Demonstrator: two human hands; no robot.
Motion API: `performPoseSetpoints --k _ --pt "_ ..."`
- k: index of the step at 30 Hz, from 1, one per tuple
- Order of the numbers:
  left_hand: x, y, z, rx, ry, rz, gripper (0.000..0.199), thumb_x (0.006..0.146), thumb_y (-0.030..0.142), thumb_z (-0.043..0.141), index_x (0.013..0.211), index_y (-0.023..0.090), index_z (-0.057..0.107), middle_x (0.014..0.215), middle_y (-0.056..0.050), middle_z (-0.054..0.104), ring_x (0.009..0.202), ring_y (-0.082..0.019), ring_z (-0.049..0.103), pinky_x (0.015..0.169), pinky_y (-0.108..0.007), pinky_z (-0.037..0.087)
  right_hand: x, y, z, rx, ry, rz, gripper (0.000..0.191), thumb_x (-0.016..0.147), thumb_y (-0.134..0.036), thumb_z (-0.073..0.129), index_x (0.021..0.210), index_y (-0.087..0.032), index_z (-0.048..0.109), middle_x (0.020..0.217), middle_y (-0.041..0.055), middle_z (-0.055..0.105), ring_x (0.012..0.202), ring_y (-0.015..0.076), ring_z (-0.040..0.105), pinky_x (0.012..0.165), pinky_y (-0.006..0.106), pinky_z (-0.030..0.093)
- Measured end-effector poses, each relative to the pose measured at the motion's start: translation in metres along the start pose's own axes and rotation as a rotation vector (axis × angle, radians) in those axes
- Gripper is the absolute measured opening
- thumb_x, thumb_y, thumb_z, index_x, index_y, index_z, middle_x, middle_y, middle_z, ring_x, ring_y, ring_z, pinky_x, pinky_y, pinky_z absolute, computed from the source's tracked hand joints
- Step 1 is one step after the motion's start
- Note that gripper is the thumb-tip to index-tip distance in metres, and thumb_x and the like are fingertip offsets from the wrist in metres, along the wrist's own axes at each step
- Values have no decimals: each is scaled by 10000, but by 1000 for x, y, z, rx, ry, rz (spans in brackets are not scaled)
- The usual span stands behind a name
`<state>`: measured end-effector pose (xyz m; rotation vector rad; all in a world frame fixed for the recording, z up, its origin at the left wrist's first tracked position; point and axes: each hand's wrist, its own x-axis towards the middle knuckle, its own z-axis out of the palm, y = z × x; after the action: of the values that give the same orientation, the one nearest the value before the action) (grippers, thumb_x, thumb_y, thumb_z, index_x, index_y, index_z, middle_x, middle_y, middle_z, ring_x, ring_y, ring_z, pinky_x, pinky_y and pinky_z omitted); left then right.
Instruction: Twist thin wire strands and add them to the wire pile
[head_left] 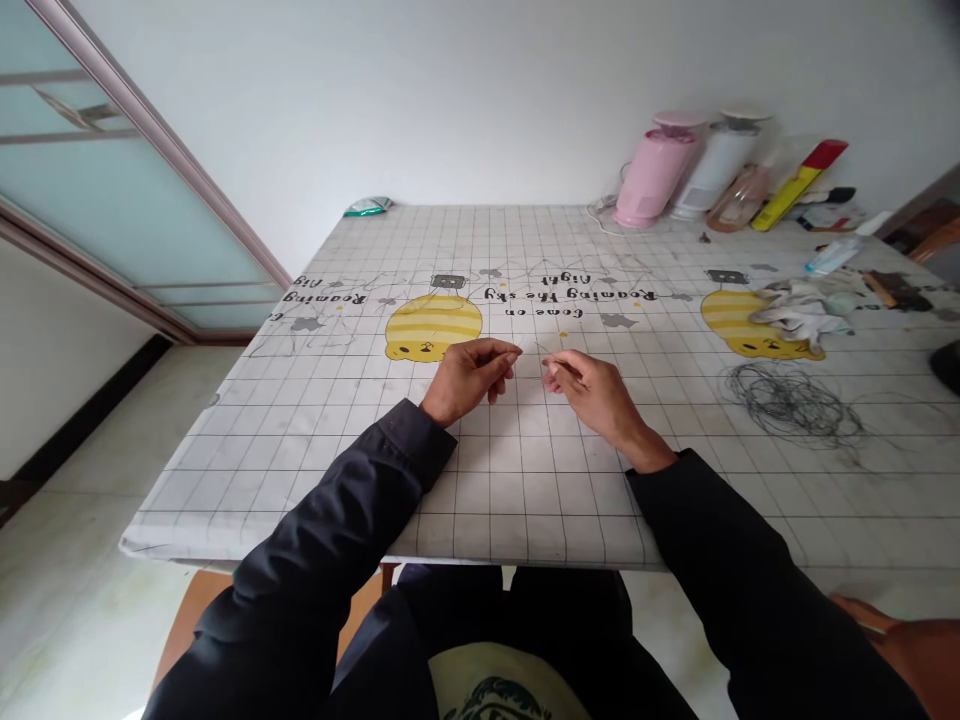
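Observation:
My left hand (474, 376) is above the middle of the table, thumb and forefinger pressed together in a pinch. Facing it a short gap away, my right hand (589, 388) is pinched the same way. Whatever the fingertips hold is too fine to make out; a faint thin line shows near the right fingertips. To the right of my right hand lies a loose tangle of thin dark strands (799, 405), wire or thread, with stray ends trailing to the right. Both hands are over a white checked tablecloth (510, 490) printed with yellow striped balloons and lettering.
A crumpled whitish cloth (806, 312) lies behind the tangle. Along the wall stand a pink cylinder (656, 170), a white cylinder (716, 165), a clear bottle (739, 198) and a yellow-and-red box (799, 185). A green packet (367, 206) lies at the far left corner.

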<state>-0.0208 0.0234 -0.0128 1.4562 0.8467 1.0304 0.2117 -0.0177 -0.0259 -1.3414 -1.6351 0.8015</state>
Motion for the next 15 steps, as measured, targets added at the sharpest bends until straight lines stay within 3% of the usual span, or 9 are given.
performPoseSetpoints --k 2,5,10,15 --pt "1 -1 -3 -18 -37 -17 394 922 503 867 1065 140 812 802 -52 711 589 -128 639 463 -263 534 1 1 0 68 -11 58 290 1075 -467 621 1067 -226 782 859 49 798 730 212 771 733 383 649" --pt "2 -1 -7 -17 -64 -16 367 936 504 852 1026 151 804 833 -56 733 630 -136 645 552 -301 560 1 0 -3 191 -51 98 356 1081 -514 629 1125 -202 794 839 53 799 687 199 767 688 354 642" --pt "2 0 -10 -13 -64 45 307 967 485 825 967 178 804 830 -49 757 871 -186 711 910 -367 576 0 -2 -5 249 -130 47 506 1088 -627 606 1249 -181 784 839 52 792 658 184 752 648 337 633" --pt "2 -5 -7 -167 -76 -27 313 978 486 813 974 173 796 820 -42 749 822 -165 672 883 -325 527 -2 -6 -4 233 -136 31 581 1074 -693 601 1301 -190 780 810 49 782 631 180 724 630 342 626"
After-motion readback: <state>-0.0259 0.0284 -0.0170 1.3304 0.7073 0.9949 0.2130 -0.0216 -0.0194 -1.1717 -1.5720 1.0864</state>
